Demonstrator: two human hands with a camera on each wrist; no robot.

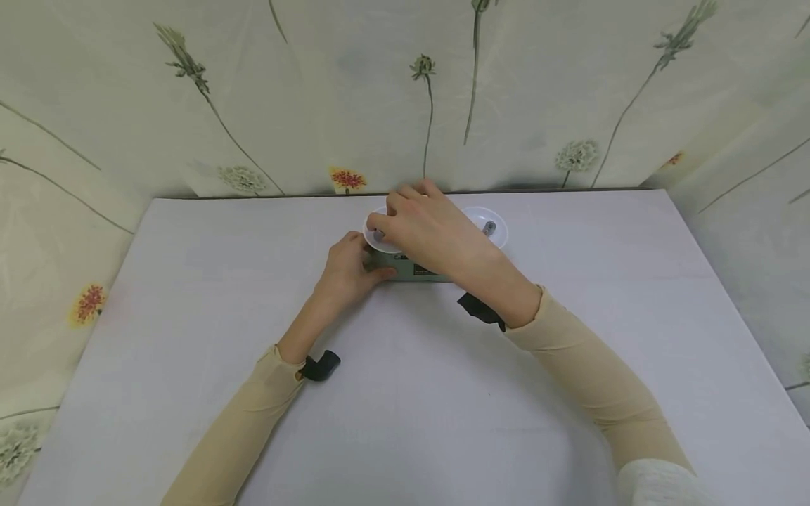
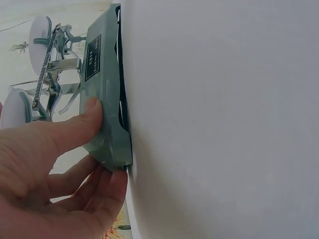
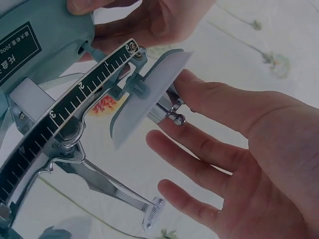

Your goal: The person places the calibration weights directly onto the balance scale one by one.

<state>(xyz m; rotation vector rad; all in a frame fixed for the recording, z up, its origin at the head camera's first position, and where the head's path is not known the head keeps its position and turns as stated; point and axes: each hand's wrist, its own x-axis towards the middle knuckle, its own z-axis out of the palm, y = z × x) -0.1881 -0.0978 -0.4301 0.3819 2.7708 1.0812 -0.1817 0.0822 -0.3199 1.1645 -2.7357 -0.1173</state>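
A balance scale with a green base (image 2: 107, 74) stands at the far side of the table, carrying two white pans. My left hand (image 1: 348, 270) grips the left end of the base, thumb on its front face and fingers round the end. Over the left pan (image 1: 370, 240), my right hand (image 1: 424, 225) pinches a small silver metal weight (image 3: 160, 110) between thumb and index finger. The weight has a round knob; the other fingers are spread. Another small metal piece (image 1: 489, 228) lies on the right pan (image 1: 500, 217). My right hand partly hides the scale in the head view.
A graduated beam (image 3: 67, 102) runs along the scale's front, near the right hand. The white-covered table (image 1: 405, 393) ends just behind the scale. A flower-printed cloth (image 1: 354, 91) hangs behind that edge.
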